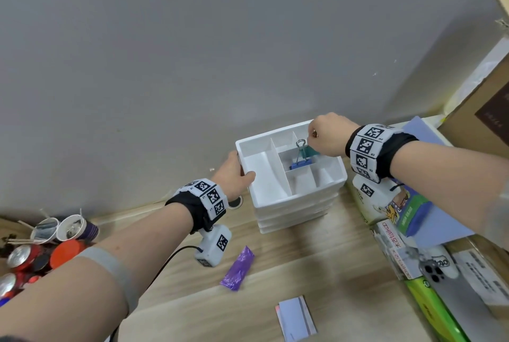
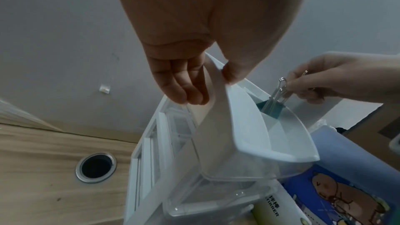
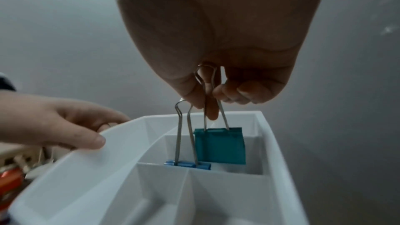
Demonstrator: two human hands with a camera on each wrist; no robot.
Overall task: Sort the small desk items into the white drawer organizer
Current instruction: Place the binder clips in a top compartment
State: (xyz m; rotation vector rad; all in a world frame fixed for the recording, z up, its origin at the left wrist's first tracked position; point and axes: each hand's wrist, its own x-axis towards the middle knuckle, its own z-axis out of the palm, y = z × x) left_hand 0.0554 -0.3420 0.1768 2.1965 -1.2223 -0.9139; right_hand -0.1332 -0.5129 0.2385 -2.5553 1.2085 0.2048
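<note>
Here the right hand (image 1: 329,135) pinches the wire handles of a teal metal binder clip (image 3: 219,145), hanging it over the middle compartment of the white plastic drawer organizer (image 1: 249,146), likely so it drops straight. A blue binder clip (image 1: 300,164) already stands in that compartment, handles up, just beside the teal one. Left hand (image 1: 234,173) holds the organizer's left rim, thumb inside and fingers outside, probably to steady the tall stack on the wooden desk (image 1: 316,253). Compartment walls sit close; little room beside the blue clip. Open space above.
</note>
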